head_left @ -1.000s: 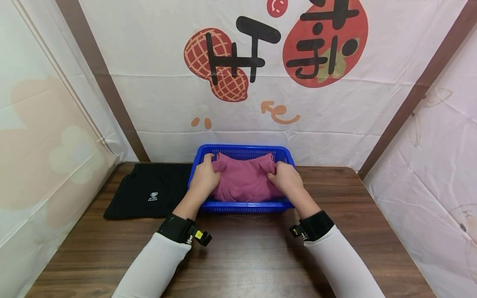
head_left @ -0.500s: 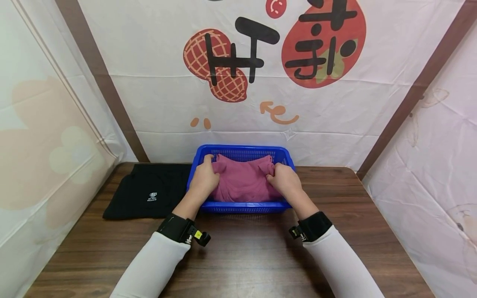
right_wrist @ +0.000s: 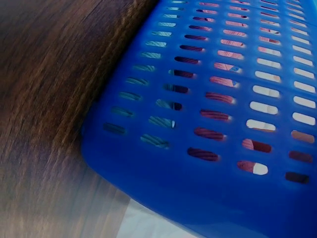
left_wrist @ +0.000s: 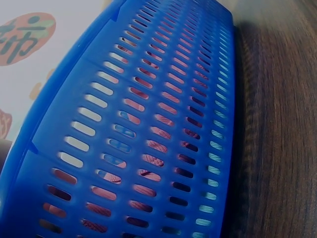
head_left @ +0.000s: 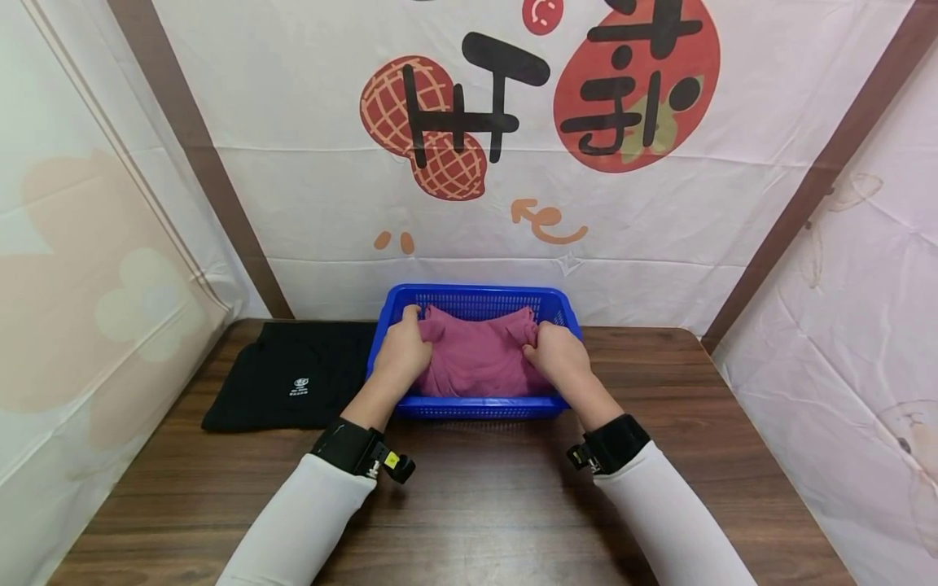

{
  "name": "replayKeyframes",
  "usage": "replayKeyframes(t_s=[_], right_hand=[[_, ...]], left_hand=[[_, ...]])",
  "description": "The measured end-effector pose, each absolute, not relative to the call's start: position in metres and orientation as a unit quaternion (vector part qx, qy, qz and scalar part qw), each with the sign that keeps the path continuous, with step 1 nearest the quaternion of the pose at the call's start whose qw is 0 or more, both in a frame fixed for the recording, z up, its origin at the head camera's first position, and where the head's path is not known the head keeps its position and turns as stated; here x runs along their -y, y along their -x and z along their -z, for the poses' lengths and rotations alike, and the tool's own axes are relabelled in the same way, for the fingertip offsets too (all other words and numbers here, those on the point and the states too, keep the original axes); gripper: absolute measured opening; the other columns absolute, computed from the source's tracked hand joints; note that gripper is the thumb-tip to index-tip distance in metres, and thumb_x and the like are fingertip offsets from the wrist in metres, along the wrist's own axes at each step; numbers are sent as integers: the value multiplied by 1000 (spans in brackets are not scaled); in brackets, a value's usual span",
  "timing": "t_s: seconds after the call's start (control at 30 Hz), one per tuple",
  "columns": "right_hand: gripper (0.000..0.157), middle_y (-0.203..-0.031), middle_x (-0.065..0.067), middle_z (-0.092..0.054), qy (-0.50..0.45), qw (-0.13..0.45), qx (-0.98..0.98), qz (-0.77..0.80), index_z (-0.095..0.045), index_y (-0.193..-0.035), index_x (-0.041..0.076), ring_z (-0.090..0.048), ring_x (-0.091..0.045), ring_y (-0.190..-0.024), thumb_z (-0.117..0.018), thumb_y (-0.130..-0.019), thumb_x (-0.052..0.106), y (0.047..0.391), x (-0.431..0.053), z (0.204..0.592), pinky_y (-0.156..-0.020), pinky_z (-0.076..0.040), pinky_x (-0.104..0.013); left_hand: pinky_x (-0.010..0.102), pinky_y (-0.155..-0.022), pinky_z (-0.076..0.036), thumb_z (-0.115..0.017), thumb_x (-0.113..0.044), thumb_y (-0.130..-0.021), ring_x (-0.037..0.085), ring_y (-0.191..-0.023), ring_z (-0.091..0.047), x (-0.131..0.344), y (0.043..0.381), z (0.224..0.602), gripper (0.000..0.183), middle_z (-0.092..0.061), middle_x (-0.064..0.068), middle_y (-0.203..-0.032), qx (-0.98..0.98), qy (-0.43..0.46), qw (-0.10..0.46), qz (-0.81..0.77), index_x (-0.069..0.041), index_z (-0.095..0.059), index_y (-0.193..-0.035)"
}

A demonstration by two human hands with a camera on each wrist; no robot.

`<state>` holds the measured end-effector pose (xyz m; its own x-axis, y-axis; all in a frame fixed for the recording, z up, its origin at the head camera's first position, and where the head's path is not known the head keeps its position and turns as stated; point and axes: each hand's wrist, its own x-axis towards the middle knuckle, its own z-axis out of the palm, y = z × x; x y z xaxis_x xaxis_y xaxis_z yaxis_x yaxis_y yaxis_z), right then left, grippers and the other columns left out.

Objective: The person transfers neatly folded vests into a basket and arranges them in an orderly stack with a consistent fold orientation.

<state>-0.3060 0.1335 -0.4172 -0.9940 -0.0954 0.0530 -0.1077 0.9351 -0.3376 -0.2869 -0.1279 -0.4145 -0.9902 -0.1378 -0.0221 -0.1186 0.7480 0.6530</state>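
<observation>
In the head view, a pink piece of clothing point(head_left: 479, 358) lies bunched inside a blue plastic basket point(head_left: 476, 409). My left hand point(head_left: 401, 352) pinches the cloth at its left side, over the basket's left end. At the opposite side, my right hand point(head_left: 563, 355) pinches the right edge with thumb and fingers. Some fingertips are hidden by the hands and the cloth. Both wrist views are filled mostly by the slotted basket wall point(left_wrist: 148, 124), and pink shows through the slots. Neither hand shows clearly there.
Left of the basket, a folded black garment point(head_left: 293, 378) with a small white print lies flat, close against it. The basket stands on a brown wooden table point(head_left: 484, 505), near its back edge. A printed white cloth wall point(head_left: 315, 203) rises right behind.
Both hands keep their grip on the pink clothing. My right hand has shifted slightly to the left, and the cloth's upper edge sits a little lower. The basket and black garment stay put.
</observation>
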Motion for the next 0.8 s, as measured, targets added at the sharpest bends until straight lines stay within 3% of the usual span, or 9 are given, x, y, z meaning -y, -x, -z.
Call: replayKeyframes(t_s=[0.27, 0.8], right_hand=[[29, -91, -12, -70, -61, 24, 986, -155, -65, -92, 7, -58, -26, -73, -72, -96, 34, 304, -132, 418, -67, -51, -42], [30, -95, -14, -73, -64, 30, 991, -114, -67, -92, 7, -60, -24, -72, -72, -95, 37, 307, -129, 423, -69, -56, -46]], left_hand=[[50, -86, -52, -53, -11, -101, 31, -114, -62, 126, 287, 414, 64, -55, 20, -147, 940, -75, -2, 334, -14, -27, -159], [51, -92, -52, -55, -10, -101, 32, -121, -60, 126, 289, 415, 65, -51, 21, -151, 941, -76, -6, 330, -13, -27, -160]])
